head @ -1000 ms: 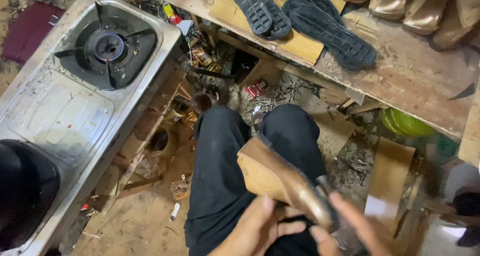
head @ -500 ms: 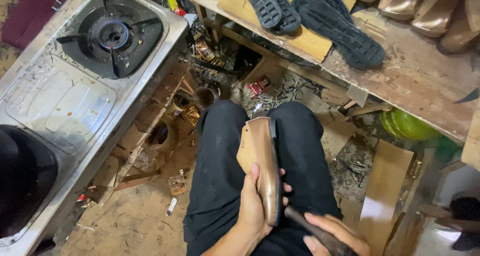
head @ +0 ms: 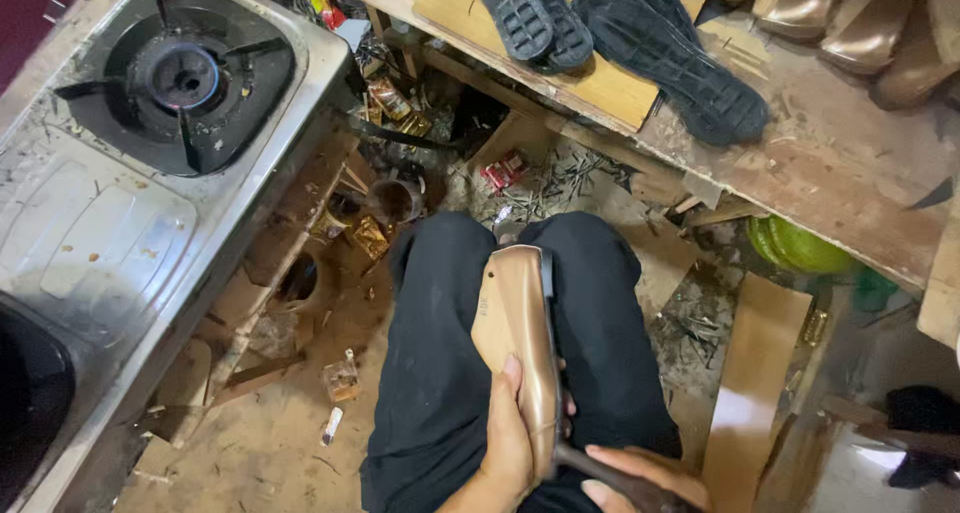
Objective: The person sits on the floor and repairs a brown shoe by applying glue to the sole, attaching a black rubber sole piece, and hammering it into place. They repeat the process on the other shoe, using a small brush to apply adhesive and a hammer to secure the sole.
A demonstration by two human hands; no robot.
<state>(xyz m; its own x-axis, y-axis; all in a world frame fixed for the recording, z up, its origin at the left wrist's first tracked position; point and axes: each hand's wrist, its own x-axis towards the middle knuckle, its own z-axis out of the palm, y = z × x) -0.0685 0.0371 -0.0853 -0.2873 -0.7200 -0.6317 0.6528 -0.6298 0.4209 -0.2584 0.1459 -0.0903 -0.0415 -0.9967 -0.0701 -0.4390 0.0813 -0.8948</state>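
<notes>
The left hand (head: 508, 443) is gripping a tan, glossy shoe upper (head: 520, 338) from its left side, the thumb lying up along the leather and the remaining fingers curled around behind it, so the hand is clamped on the piece. The shoe upper is resting lengthwise on the person's lap, between the 2 knees of the black trousers (head: 440, 373), its toe pointing away from the body and a dark edge running down its right side. The right hand (head: 640, 476) is sitting low at the bottom edge of the view, fingers closed together around a dark tool handle (head: 590, 465) whose upper end is touching the lower right side of the shoe upper; the working end of the tool is hidden behind the leather. To the left, a steel gas stove (head: 130, 203) with 1 black burner ring is standing on a low wooden frame, its top dusty and speckled. Ahead of the knees, a worn wooden bench (head: 830, 173) is carrying 2 black rubber soles (head: 600, 33) laid tread-up on a pale board, and several bronze-coloured shoe pieces (head: 850, 13) are lying along its far right. Under the bench, small packets, scraps and a scatter of nails (head: 560, 178) are littering the dirt floor, and a green round object (head: 800, 248) is showing partly beneath the bench edge on the right.
</notes>
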